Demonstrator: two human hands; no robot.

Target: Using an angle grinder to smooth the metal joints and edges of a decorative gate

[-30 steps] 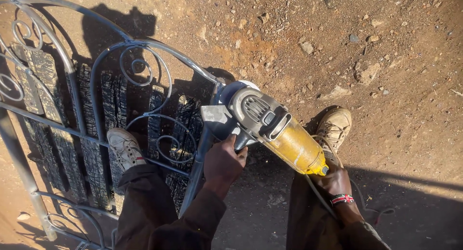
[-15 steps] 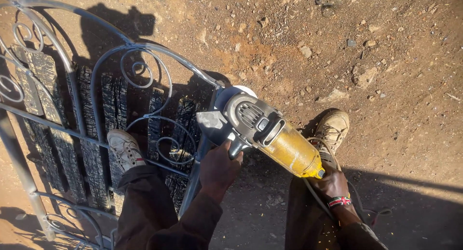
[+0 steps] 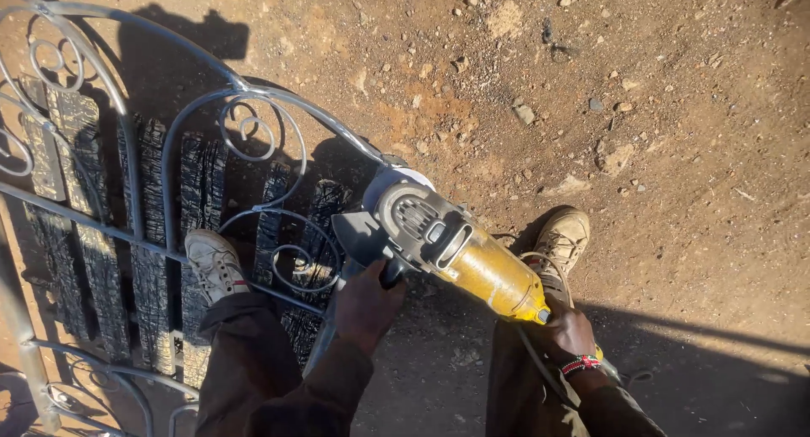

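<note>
A yellow and grey angle grinder point(image 3: 456, 251) sits over the curved outer rail of a grey wrought-iron frame point(image 3: 245, 95) with scroll work. My left hand point(image 3: 364, 302) grips the grinder's black side handle just below its guard. My right hand point(image 3: 567, 331), with a red beaded band at the wrist, holds the yellow rear end of the body where the cable comes out. The grinder's disc faces down at the rail and is hidden by the guard.
The frame lies over charred black wooden slats point(image 3: 164, 234) on brown stony dirt. My left shoe point(image 3: 215, 264) stands inside the frame on the slats, my right shoe point(image 3: 561, 239) on the dirt beside the grinder. Loose stones point(image 3: 525, 114) lie scattered further off.
The grinder and both hands have shifted slightly left and down along the rail. The feet and the frame stay where they were.
</note>
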